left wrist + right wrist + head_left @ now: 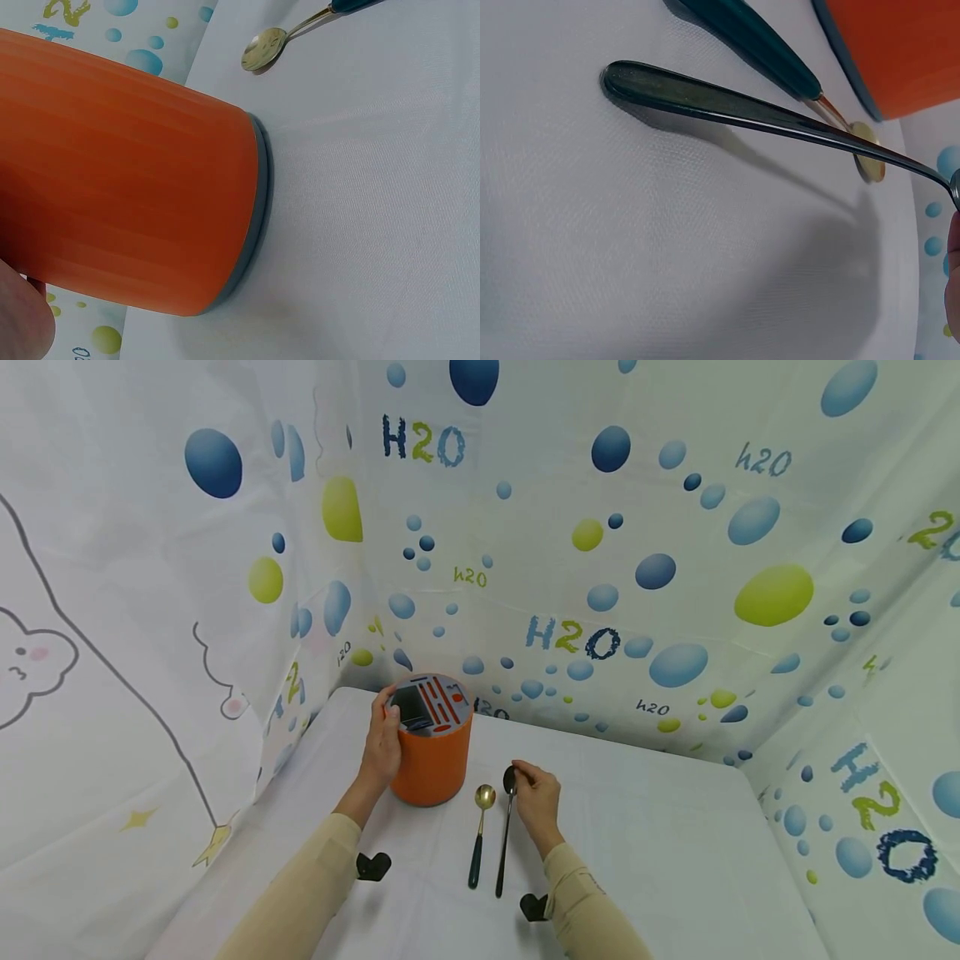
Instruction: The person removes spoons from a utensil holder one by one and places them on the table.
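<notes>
Grip of the right hand (538, 795) pinched together on the bowl end of a long dark metal spoon (772, 118), handle pointing toward the near side, shadow cast on the white surface (645, 843) beneath. Grip of the left hand (382, 747) clamped round the upper left side of an orange cylindrical canister (432, 764), thumb at the edge of a grey top with orange slot-like shapes. Canister upright on the surface, left of both spoons. Between canister and dark spoon, a green-handled gold spoon (477, 849), lying flat. Beyond, white sheeting (525, 527) printed with blue and green dots.
</notes>
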A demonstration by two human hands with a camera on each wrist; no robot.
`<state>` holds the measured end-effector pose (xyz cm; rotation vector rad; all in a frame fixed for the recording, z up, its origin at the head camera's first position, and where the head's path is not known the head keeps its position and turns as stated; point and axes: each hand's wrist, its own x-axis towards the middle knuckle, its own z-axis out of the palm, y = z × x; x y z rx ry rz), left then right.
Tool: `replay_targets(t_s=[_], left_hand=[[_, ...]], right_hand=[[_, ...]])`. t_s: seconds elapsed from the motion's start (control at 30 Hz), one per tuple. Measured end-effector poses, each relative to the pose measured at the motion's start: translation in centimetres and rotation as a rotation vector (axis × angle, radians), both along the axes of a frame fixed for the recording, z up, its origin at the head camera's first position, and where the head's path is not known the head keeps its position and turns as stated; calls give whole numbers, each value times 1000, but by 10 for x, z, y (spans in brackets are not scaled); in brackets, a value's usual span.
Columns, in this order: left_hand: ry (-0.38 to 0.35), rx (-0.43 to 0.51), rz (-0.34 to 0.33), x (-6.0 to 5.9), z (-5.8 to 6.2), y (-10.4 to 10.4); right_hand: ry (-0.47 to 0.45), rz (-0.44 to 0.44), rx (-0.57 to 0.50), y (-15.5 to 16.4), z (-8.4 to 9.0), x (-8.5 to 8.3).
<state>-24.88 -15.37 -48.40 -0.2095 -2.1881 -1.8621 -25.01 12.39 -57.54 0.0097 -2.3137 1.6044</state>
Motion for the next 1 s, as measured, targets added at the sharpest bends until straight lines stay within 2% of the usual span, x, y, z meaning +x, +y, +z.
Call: replay_targets(t_s=[0.13, 0.73, 1.0], left_hand=[[0, -4, 3, 0, 0, 0], [-9, -6, 5, 0, 0, 2], [13, -5, 31, -22, -32, -3]], right_hand=[[-37, -8, 10, 1, -2, 1], [-42, -21, 36, 3, -6, 0], [-59, -29, 24, 3, -10, -1]])
